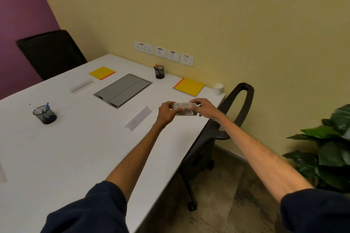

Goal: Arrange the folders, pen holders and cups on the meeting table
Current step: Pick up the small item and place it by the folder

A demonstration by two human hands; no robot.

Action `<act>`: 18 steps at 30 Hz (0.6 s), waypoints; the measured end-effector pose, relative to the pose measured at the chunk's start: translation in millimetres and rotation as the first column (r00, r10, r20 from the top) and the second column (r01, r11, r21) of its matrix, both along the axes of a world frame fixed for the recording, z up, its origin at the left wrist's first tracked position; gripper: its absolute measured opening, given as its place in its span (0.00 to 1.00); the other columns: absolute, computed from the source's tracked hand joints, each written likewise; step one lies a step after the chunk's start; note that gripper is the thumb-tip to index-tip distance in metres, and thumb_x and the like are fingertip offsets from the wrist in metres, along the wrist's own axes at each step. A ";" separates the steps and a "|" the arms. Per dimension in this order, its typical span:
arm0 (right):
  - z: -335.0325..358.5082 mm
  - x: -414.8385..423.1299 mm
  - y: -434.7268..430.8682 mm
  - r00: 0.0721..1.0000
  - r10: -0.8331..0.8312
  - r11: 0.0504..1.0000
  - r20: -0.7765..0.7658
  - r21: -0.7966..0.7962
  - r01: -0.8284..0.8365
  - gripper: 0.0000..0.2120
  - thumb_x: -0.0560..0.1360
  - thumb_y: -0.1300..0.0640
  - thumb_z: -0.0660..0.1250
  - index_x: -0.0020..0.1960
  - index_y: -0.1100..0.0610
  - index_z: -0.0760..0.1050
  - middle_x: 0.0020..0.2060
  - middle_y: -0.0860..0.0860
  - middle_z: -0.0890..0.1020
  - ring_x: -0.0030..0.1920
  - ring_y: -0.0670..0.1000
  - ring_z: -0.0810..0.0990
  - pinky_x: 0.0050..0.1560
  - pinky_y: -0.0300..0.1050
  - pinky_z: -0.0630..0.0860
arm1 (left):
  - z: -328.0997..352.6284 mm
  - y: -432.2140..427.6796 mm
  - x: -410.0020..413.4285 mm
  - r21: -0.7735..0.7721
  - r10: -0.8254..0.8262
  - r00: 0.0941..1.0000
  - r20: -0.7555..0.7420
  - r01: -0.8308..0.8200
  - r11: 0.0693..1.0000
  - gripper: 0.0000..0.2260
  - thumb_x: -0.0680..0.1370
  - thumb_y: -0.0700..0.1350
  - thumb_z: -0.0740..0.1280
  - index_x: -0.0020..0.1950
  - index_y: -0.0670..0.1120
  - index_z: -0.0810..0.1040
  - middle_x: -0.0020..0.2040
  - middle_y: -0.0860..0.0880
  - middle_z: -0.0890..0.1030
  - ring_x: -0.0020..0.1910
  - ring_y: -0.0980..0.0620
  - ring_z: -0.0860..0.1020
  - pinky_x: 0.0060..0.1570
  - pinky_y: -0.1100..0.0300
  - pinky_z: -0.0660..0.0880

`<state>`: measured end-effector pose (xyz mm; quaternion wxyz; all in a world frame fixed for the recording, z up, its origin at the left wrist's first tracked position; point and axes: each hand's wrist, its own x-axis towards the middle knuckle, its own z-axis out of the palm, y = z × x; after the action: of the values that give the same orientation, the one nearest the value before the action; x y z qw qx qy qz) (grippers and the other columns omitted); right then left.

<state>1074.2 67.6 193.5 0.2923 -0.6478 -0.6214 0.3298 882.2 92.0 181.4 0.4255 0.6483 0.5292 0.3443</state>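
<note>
Holding a small pale object (184, 108) over the right edge of the worktop (75, 147), left hand (167, 110) and right hand (200, 107) each pinching one end in curled fingers; too blurry to name it. Cup (218, 88) sits far right, just beside the right folder (189, 87); left folder (102, 73) and far pen holder (159, 72) lie further left, near pen holder (45, 114) on the near left. I'd guess keep it level and lower it slowly, well clear of the cup.

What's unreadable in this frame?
Head view:
- Grey object: blurred, ends covered by left hand and right hand; identity unclear.
- Placard: print too small.
- Cup: contents too small to tell.
- White strip: cut off by left edge.
</note>
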 end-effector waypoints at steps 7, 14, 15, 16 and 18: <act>15.1 67.7 1.4 0.997 -0.066 0.996 -0.048 0.058 0.069 0.22 0.79 0.51 0.66 0.70 0.59 0.71 0.66 0.56 0.75 0.57 0.58 0.79 0.49 0.51 0.79 | 21.6 15.1 73.2 0.026 -0.036 0.998 0.047 0.035 0.999 0.27 0.74 0.46 0.74 0.68 0.35 0.73 0.61 0.37 0.78 0.56 0.41 0.79 0.51 0.45 0.81; 13.4 136.6 32.8 0.983 -0.101 0.989 -0.150 0.090 0.115 0.24 0.75 0.54 0.73 0.69 0.58 0.73 0.62 0.56 0.77 0.53 0.53 0.79 0.46 0.45 0.79 | 21.5 52.6 151.1 0.037 0.027 0.993 0.112 -0.031 0.999 0.29 0.72 0.49 0.76 0.69 0.37 0.74 0.63 0.38 0.78 0.60 0.42 0.78 0.58 0.44 0.78; 11.7 146.5 41.1 0.988 -0.092 0.991 -0.123 0.087 0.103 0.26 0.73 0.55 0.75 0.68 0.59 0.73 0.61 0.56 0.78 0.52 0.53 0.79 0.45 0.42 0.78 | 18.7 62.1 162.3 0.025 0.037 0.991 0.127 -0.040 0.999 0.29 0.72 0.49 0.76 0.68 0.37 0.74 0.62 0.38 0.79 0.59 0.42 0.79 0.58 0.44 0.78; 9.9 156.0 50.3 0.994 -0.080 0.992 -0.071 0.091 0.086 0.27 0.71 0.56 0.77 0.67 0.60 0.74 0.60 0.57 0.79 0.52 0.51 0.78 0.45 0.38 0.77 | 15.6 72.4 173.6 0.018 0.043 0.989 0.139 -0.046 0.999 0.28 0.72 0.49 0.76 0.67 0.36 0.75 0.62 0.38 0.79 0.59 0.41 0.79 0.58 0.44 0.78; 7.2 173.9 69.9 0.997 -0.069 0.991 0.027 0.120 0.066 0.29 0.68 0.56 0.79 0.66 0.59 0.73 0.59 0.56 0.79 0.53 0.50 0.77 0.46 0.37 0.74 | 10.7 93.8 196.7 0.037 0.026 0.990 0.141 -0.032 0.999 0.23 0.74 0.49 0.74 0.61 0.35 0.78 0.57 0.36 0.81 0.56 0.40 0.80 0.57 0.43 0.78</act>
<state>1248.1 137.4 200.7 0.3315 -0.6550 -0.6222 0.2720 1078.9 185.8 192.1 0.4439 0.6228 0.5004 0.4057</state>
